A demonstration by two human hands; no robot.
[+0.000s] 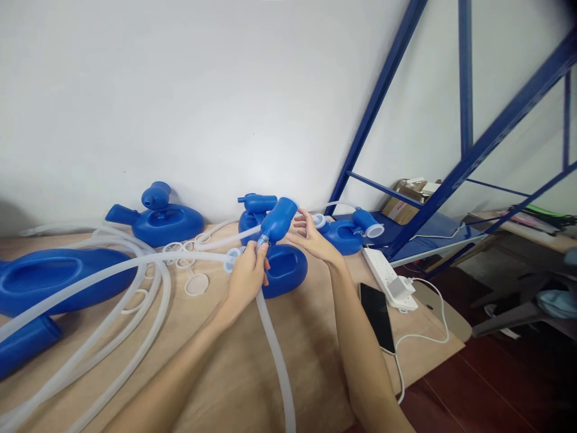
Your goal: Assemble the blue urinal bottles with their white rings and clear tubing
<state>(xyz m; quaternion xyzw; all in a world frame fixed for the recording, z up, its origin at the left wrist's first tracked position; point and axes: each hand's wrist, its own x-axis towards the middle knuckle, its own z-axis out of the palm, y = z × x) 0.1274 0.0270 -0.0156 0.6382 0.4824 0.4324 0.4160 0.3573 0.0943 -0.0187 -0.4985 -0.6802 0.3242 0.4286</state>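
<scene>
My left hand (247, 272) is closed around the narrow neck of a blue plastic urinal funnel (280, 220), where a translucent hose (276, 355) hangs down. The funnel is tilted, with its wide end up and to the right. Beside that wide end my right hand (311, 233) is open, fingers spread; whether a fingertip touches the rim I cannot tell. Below and behind the left hand lies a blue urinal bottle (286, 270), partly hidden. A clear ring-like cap (232, 258) shows just left of the left hand.
More blue bottles (167, 225) with funnels rest along the wall and at left. Coiled hoses (155, 300) and white ring caps (197, 284) cover the left of the wooden table (216, 373). A phone (376, 317), power strip (385, 279) and blue metal rack (383, 96) stand right.
</scene>
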